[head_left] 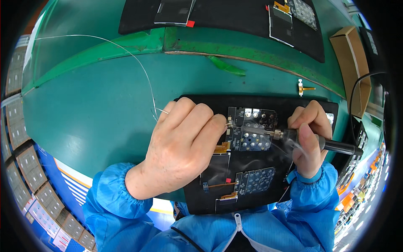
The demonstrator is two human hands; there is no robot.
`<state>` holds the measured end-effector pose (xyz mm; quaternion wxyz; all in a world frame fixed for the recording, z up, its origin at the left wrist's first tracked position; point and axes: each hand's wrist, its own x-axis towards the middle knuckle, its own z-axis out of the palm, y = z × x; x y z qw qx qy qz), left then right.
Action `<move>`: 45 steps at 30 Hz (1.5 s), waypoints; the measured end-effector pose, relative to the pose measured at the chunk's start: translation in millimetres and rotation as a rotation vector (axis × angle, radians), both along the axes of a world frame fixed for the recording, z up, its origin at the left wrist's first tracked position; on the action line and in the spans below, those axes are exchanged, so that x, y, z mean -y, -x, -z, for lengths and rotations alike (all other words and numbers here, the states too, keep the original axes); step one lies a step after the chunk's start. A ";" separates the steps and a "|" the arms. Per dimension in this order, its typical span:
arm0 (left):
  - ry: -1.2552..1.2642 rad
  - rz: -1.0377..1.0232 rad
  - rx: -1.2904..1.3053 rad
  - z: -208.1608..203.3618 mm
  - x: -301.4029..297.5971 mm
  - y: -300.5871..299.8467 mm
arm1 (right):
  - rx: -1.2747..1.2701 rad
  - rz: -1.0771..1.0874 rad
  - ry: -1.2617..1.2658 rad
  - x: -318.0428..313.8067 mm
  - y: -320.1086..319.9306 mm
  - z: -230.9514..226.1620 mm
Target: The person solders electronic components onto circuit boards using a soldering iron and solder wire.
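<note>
My left hand (178,147) pinches a thin solder wire (140,63), whose end pokes out by the fingertips at the left edge of a dark circuit board (259,143). In my right hand (311,136) is a soldering iron (342,147), its fingers wrapped round the black handle. The iron's tip points left to the same edge of the board, close to the wire's end, and pale smoke drifts around it. Under the board lies a black mat (193,201). A screen panel (219,166) with an orange flex cable sits partly behind my left hand.
Nearer me on the mat is a second circuit board (257,182) with a flex cable. A small gold and white connector piece (300,87) lies beyond the mat. Another black mat (226,21) with screen panels is at the back. A cardboard box (350,69) and black cable (354,90) stand right.
</note>
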<state>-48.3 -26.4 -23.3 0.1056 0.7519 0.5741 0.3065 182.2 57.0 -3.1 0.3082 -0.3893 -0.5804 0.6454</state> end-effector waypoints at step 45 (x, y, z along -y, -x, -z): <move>0.066 -0.441 0.087 -33.6 44.5 25.6 | 0.082 0.879 -0.526 -38.7 -180.9 1.9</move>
